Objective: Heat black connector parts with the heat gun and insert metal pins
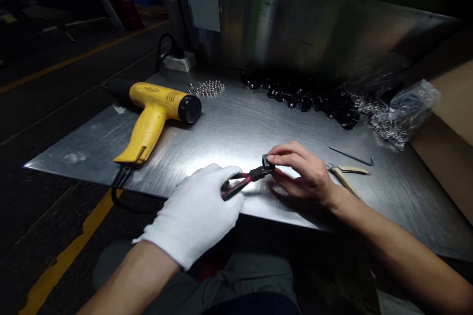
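My left hand (201,209), in a white glove, is closed around the red and black handles of a pair of pliers (240,188). The jaws of the pliers point right and meet a small black block-like part (265,160) above the table's front edge. My bare right hand (303,170) pinches that part between thumb and fingers, so much of it is hidden. Whether the jaws grip the part or only touch it, I cannot tell. Just right of my right hand lie cream-handled cutters (345,177) and a hex key (351,156).
A yellow heat gun (155,108) lies at the left of the metal table (229,133), its cord over the edge. Small metal pieces (209,87) stand behind it. Black parts (303,96) line the back, beside a plastic bag (414,103) and shiny hardware (388,125). A cardboard wall (439,157) borders the right.
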`<state>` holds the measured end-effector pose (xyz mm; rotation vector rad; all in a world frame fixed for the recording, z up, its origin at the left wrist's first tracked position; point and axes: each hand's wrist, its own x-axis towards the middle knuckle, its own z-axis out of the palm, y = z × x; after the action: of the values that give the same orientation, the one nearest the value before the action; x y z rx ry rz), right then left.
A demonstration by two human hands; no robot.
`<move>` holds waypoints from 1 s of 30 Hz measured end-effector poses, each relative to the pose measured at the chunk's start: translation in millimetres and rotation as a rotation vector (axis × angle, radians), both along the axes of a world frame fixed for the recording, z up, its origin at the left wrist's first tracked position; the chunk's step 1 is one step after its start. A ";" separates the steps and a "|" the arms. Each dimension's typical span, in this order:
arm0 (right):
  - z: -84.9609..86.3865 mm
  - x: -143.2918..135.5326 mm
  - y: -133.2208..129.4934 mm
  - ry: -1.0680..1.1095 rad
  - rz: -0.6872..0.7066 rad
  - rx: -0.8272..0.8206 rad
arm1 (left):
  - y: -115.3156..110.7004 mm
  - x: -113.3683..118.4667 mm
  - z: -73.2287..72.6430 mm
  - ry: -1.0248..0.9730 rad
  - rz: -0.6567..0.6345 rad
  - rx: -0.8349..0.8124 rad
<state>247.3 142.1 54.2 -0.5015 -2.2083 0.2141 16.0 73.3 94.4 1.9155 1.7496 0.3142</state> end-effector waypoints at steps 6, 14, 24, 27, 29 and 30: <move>0.0 1.9 -4.5 0.001 0.020 -0.012 | 1.9 2.9 -3.8 0.042 0.022 0.006; 3.7 -2.9 -5.4 0.084 0.059 -0.063 | -2.8 4.4 -11.7 0.081 0.050 0.133; -2.0 -5.0 -17.1 0.089 0.086 -0.250 | -23.7 -21.2 -19.9 -0.274 0.067 0.256; -4.1 -10.3 -19.6 -0.047 0.110 -0.360 | -43.3 -40.1 -20.2 -0.391 0.169 0.252; -1.8 -23.0 -18.7 -0.149 0.094 -0.454 | -57.0 -55.6 -23.4 -0.481 0.261 0.263; 0.8 -33.3 -17.6 -0.195 0.074 -0.507 | -63.7 -63.7 -26.0 -0.525 0.309 0.271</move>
<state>214.1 124.5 55.0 -0.7394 -2.3615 0.8075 -47.8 9.6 68.4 1.5257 1.6854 1.1077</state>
